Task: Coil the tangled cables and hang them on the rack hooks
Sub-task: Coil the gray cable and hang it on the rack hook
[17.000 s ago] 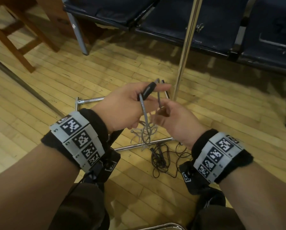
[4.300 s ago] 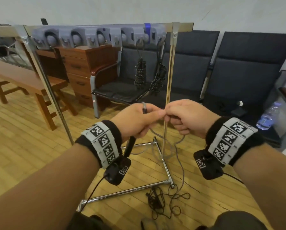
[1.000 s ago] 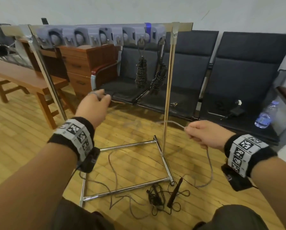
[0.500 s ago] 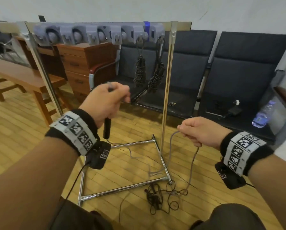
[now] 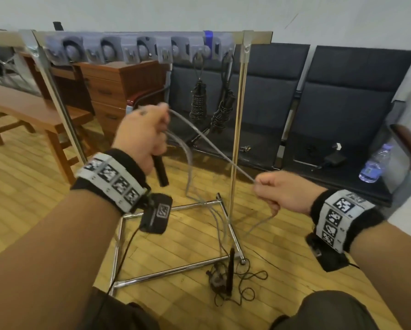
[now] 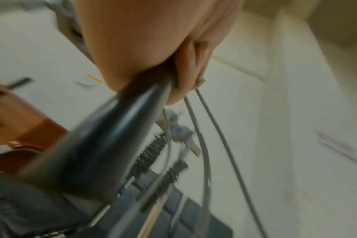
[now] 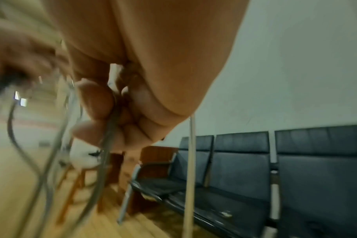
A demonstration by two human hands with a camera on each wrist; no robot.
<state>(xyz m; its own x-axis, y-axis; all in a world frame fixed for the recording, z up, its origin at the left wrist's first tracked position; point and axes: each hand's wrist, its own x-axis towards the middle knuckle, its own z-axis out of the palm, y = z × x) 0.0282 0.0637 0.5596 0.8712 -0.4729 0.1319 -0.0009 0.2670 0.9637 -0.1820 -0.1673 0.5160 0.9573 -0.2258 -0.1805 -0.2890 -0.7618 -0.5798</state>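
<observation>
Head view: grey cable strung between both hands before the rack.
Left hand (image 5: 141,136) is clenched around looped grey cable (image 5: 209,148) and its black plug end (image 5: 160,171); the strand runs taut down to the right hand (image 5: 280,191), pinching it. Beyond, two coiled black cables (image 5: 197,101) hang on rack hooks (image 5: 201,52); a tangle (image 5: 226,279) lies on the floor.
</observation>
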